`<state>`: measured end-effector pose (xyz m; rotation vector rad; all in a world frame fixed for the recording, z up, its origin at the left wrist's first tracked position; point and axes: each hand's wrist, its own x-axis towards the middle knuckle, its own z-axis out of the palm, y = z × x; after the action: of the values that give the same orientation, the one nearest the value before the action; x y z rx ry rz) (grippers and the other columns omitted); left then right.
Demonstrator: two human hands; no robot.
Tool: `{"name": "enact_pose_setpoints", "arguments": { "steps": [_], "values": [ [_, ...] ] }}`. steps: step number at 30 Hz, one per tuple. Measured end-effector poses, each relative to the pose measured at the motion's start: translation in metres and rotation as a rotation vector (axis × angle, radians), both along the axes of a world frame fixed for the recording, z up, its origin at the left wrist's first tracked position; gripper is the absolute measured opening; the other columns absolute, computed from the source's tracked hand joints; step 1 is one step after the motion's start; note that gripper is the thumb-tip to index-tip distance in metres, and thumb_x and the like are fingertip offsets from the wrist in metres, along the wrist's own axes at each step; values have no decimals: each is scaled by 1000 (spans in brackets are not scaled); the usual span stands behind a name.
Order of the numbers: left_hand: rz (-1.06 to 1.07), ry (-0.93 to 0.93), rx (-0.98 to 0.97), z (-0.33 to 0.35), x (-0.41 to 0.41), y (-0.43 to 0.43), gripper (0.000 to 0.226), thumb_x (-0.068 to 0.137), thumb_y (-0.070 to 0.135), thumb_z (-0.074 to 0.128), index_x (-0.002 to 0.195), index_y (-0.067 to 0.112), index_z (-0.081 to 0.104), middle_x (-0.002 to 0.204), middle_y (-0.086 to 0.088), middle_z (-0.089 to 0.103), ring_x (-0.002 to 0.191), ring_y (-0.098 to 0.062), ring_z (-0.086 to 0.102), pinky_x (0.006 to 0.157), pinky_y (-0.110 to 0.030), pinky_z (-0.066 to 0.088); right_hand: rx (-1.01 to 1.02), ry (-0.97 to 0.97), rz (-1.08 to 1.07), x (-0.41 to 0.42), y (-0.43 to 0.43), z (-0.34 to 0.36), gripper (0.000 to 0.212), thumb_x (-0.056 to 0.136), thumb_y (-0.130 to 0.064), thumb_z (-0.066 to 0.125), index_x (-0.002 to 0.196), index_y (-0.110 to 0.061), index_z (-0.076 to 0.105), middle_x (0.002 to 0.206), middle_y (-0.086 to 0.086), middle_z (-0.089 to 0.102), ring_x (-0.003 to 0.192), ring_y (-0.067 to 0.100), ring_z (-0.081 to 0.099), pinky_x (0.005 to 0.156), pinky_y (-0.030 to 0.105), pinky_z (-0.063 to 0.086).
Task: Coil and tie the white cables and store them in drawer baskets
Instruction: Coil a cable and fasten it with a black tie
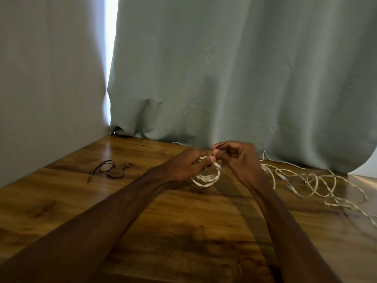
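Coil [206, 177] sits mid-surface [183, 221]; can't tell if it's touching. My left hand [186, 164] grips its left side, fingers curled round the loops. My right hand [239, 159] pinches a black tie [222, 144] at the coil's top. Loose cables [310, 180] sprawl to the right, and spare ties [108, 170] lie well left.

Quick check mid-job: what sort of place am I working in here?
Likely a home or improvised work corner, not certain: a wooden table pushed against a pale green curtain, daylight in its gap, and loose white cables lying on the tabletop.
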<state>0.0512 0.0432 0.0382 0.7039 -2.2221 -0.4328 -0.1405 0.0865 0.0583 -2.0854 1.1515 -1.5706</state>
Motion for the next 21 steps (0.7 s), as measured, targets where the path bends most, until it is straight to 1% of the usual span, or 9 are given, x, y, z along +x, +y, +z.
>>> {"name": "enact_pose_setpoints", "arguments": {
  "steps": [2, 4, 6, 9, 12, 16, 19, 21],
  "values": [
    [1, -18, -46, 0, -1, -1, 23, 103, 47, 47, 87, 40, 61, 82, 10, 67, 78, -10, 67, 72, -42, 55, -6, -23, 4, 1, 2, 2, 11, 91, -3, 72, 97, -8, 80, 88, 0, 80, 79, 19, 77, 67, 26, 61],
    [18, -32, -64, -2, -1, -6, 26, 101, 59, 43, 94, 42, 60, 88, 11, 67, 86, -10, 65, 77, -45, 54, -21, -22, 3, 1, 4, 4, 11, 91, -3, 73, 97, -7, 80, 89, 3, 80, 80, 21, 77, 68, 28, 62],
    [45, -44, -93, -4, -1, -10, 28, 99, 65, 41, 100, 43, 59, 93, 11, 66, 93, -10, 62, 82, -47, 53, -31, -17, 2, 2, 6, 4, 11, 91, -3, 73, 98, -7, 80, 89, 4, 80, 80, 22, 77, 69, 30, 63],
    [64, -41, -126, -5, 0, -12, 21, 101, 58, 44, 103, 43, 59, 94, 13, 63, 93, -4, 57, 82, -41, 52, -39, -8, -3, 2, 7, 5, 11, 91, -3, 73, 98, -6, 80, 88, 6, 79, 79, 22, 76, 69, 28, 63],
    [82, -34, -123, -5, 0, -11, 29, 99, 64, 40, 104, 43, 59, 95, 8, 63, 92, -4, 57, 79, -36, 50, -65, 8, -18, 1, 8, 7, 11, 91, -5, 73, 98, -9, 80, 87, 3, 79, 79, 19, 77, 71, 29, 63],
    [65, -26, -109, -4, 1, -7, 22, 101, 59, 42, 101, 43, 58, 90, 12, 59, 89, 0, 53, 74, -30, 42, -84, -1, -50, 3, 10, 6, 10, 92, -6, 73, 97, -10, 80, 85, -1, 79, 79, 12, 76, 75, 24, 61],
    [76, -37, -119, -6, 1, -8, 31, 101, 62, 39, 101, 39, 60, 89, 10, 59, 89, 0, 52, 73, -30, 40, -98, 27, -79, 5, 12, 6, 10, 92, -7, 72, 97, -11, 80, 86, -3, 79, 81, 8, 76, 78, 22, 60],
    [109, -35, -134, -8, 0, -12, 40, 99, 65, 38, 106, 35, 64, 92, 6, 61, 89, -2, 53, 72, -29, 39, -106, 50, -95, 5, 13, 8, 10, 91, -9, 73, 97, -12, 80, 87, -5, 79, 82, 6, 75, 79, 21, 60]
  ]
}}
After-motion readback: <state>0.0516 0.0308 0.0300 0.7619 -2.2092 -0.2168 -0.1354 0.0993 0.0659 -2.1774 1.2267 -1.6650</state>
